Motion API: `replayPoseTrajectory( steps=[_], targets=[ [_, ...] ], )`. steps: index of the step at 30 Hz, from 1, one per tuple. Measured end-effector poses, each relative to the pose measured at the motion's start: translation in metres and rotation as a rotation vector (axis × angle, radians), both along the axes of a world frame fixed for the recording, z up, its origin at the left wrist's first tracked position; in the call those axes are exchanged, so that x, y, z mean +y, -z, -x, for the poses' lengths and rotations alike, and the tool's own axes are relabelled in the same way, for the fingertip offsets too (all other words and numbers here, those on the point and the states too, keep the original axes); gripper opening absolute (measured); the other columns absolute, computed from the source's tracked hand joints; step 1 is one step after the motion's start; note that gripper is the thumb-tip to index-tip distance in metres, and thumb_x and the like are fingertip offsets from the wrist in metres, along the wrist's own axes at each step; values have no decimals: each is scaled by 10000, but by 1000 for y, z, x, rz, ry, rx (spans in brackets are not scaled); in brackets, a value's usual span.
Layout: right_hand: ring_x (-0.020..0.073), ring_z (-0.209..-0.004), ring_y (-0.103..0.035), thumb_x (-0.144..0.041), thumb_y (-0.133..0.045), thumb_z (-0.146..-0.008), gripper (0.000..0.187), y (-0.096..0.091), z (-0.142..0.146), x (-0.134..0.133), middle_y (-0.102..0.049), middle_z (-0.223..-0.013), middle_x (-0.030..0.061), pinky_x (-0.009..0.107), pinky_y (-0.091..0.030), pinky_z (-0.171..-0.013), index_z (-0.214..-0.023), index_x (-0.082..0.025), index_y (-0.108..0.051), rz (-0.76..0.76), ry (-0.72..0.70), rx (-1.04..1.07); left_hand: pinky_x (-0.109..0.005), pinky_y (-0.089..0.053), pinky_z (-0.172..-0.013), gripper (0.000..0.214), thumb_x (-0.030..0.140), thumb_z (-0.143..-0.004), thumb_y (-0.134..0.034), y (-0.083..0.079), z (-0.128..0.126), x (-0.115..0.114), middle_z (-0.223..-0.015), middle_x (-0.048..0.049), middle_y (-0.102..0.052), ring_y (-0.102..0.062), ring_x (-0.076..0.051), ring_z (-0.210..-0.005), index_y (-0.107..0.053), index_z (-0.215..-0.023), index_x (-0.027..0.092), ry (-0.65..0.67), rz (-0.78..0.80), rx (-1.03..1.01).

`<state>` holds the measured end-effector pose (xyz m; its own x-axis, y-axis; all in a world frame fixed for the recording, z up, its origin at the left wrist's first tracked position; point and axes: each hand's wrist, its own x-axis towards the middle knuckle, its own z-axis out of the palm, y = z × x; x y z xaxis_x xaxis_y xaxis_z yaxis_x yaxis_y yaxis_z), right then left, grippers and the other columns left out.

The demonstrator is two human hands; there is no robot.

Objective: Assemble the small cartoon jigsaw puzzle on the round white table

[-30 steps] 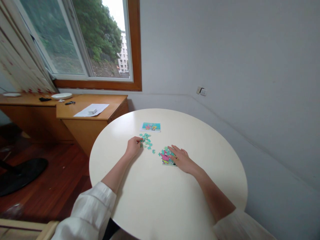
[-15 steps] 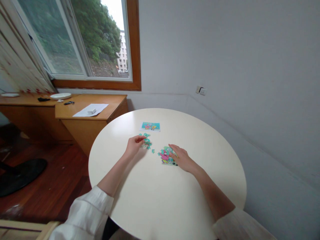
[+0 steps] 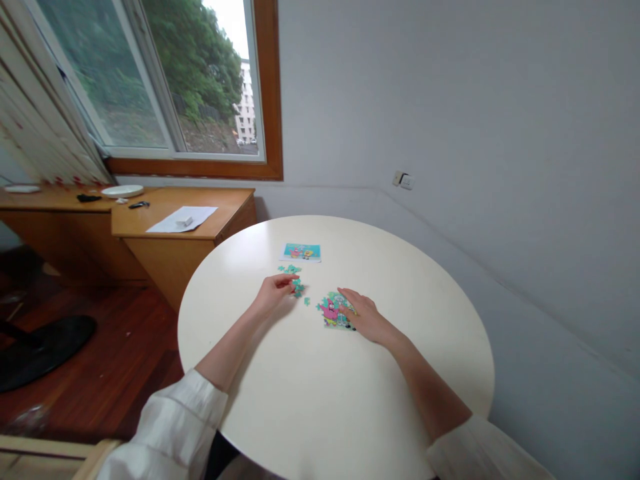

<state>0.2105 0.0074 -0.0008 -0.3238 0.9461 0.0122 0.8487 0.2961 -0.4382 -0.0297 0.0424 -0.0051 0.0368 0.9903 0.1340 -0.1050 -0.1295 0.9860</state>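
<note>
A partly joined cartoon jigsaw point(image 3: 331, 311) lies near the middle of a round cream table point(image 3: 320, 393). My right hand point(image 3: 364, 315) rests flat on its right side, fingers stretched out. To the left sits a small heap of loose teal puzzle pieces point(image 3: 296, 281). My left hand point(image 3: 274, 292) is at this heap, its fingers pinched together over the pieces; whether a piece is between them is too small to tell. Beyond the heap lies the reference picture card point(image 3: 302, 252).
A wooden desk point(image 3: 200, 235) stands left of the table with paper point(image 3: 183, 219) and a white plate point(image 3: 122, 191) on it. A window point(image 3: 165, 80) is above it. Grey walls close in behind and to the right, with a wall socket point(image 3: 403, 180). Dark wood floor at left.
My left hand has slid slightly right across the loose pieces, fingertips now pinched further over the heap. My right hand has stayed on the joined part.
</note>
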Motion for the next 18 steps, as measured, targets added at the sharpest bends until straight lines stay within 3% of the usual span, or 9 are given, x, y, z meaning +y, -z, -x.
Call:
replayPoseTrajectory(
  steps=[10,18],
  targets=[
    [191,-1308,-275,-341,-304,-880,490,-5,2,-2,-342,-1409,73,419,-169,-1079,-1347,-193,-326,7,-6,-16,-323,-474,-686,391,272,-546,-749,1,-3,-4,-716,-74,-656,-601,-167,-665,-687,-879,78,70,68,90],
    [180,-1312,-264,-341,-303,-887,486,-3,2,-2,-336,-1413,70,405,-158,-1084,-1350,-194,-319,14,7,-22,-314,-479,-688,306,197,-545,-735,0,-5,-3,-683,-56,-642,-587,-142,-633,-677,-822,78,53,94,73]
  ],
)
